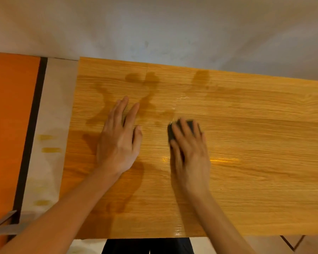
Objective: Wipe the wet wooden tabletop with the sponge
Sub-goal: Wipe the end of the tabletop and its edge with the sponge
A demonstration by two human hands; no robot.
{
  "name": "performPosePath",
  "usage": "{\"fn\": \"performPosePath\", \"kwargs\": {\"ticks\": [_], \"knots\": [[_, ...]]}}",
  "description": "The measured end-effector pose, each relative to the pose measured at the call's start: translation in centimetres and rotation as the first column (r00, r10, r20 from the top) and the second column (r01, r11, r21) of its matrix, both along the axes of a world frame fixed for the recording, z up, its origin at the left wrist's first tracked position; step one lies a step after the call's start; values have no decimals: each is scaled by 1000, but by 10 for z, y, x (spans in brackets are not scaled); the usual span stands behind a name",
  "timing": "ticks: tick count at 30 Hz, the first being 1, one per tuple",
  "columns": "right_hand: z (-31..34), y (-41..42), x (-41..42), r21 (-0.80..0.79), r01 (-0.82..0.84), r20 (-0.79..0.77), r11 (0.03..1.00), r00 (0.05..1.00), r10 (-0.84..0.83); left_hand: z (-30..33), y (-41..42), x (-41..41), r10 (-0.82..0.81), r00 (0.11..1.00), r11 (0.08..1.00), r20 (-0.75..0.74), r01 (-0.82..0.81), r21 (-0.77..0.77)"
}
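Note:
A wooden tabletop (246,143) fills the middle of the view, with dark wet patches (147,83) near its far edge and glossy streaks near the centre. My left hand (119,140) rests flat on the wood, fingers straight and spread. My right hand (189,149) lies over a dark sponge (173,132) and presses it onto the table; the fingers drape over the sponge and hide most of it. The right hand is blurred.
A grey-white wall (154,30) runs behind the table's far edge. Left of the table is a pale floor strip (51,125), a black line and an orange surface (9,125). Dark trousers (147,246) show below the near edge.

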State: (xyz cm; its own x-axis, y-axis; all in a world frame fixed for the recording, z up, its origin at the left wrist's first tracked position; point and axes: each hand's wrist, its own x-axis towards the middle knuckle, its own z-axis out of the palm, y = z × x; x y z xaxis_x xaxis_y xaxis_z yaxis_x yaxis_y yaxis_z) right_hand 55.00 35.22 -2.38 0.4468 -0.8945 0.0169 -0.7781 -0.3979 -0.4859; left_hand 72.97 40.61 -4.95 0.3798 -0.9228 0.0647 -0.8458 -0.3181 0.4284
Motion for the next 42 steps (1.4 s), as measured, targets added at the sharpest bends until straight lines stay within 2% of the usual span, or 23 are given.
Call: {"fn": "performPosePath", "kwargs": {"ticks": [3, 8, 11, 13, 15, 17, 19, 24, 27, 29, 32, 34, 35, 36, 38, 40, 42], "knots": [[3, 38, -10, -4, -63, -28, 998, 998, 63, -1, 0, 0, -5, 1000, 1000, 24, 4, 23], [-4, -35, 41, -47, -89, -38, 995, 995, 87, 1, -2, 1, -9, 999, 999, 38, 7, 42], [-8, -53, 20, -49, -145, -30, 988, 989, 143, 1, -1, 1, -15, 1000, 999, 25, 15, 33], [-7, -60, -27, -51, -35, -19, 998, 999, 35, 1, 0, 1, -19, 1000, 999, 21, 19, 26], [-3, -72, -66, -11, 188, 18, 982, 982, -188, 0, 0, 2, -21, 999, 999, 29, 21, 30], [-4, -83, -71, 0, 391, 49, 920, 919, -391, 0, -1, 2, -25, 999, 999, 29, 24, 32], [-6, -80, -41, -44, 436, 41, 899, 900, -435, 0, 0, 3, -32, 999, 999, 11, 31, 37], [-12, -48, 52, -97, 45, 56, 994, 998, -40, 2, 0, 2, -17, 1000, 997, -18, 18, 72], [-9, -65, 25, -84, -160, 32, 984, 986, 163, 4, -1, 1, -19, 1000, 995, -15, 21, 100], [-10, -86, -22, -69, -107, 37, 992, 993, 110, 4, -1, 2, -20, 1000, 994, -14, 22, 104], [-7, -123, -94, -28, 166, 67, 986, 984, -164, 2, 1, 3, -34, 999, 995, -4, 34, 95], [-3, -125, -106, 6, 307, 91, 952, 948, -306, 3, 0, 4, -29, 1000, 995, -3, 29, 99], [-2, -116, -102, 18, 310, 89, 951, 947, -310, 4, 1, 4, -24, 1000, 994, -4, 24, 105], [-2, -102, -96, 20, 250, 79, 968, 965, -250, 4, 1, 4, -19, 1000, 994, -11, 20, 112], [-2, -75, -90, -9, -24, 43, 1000, 999, 24, 6, 1, 3, -10, 1000, 994, -29, 13, 112], [1, -89, -99, -19, -243, -5, 970, 970, 243, 8, 0, 1, -2, 999, 993, -42, 7, 114], [-2, -136, -101, -18, -211, -13, 977, 978, 210, 10, -1, -1, 12, 999, 993, -50, -7, 114]]}}
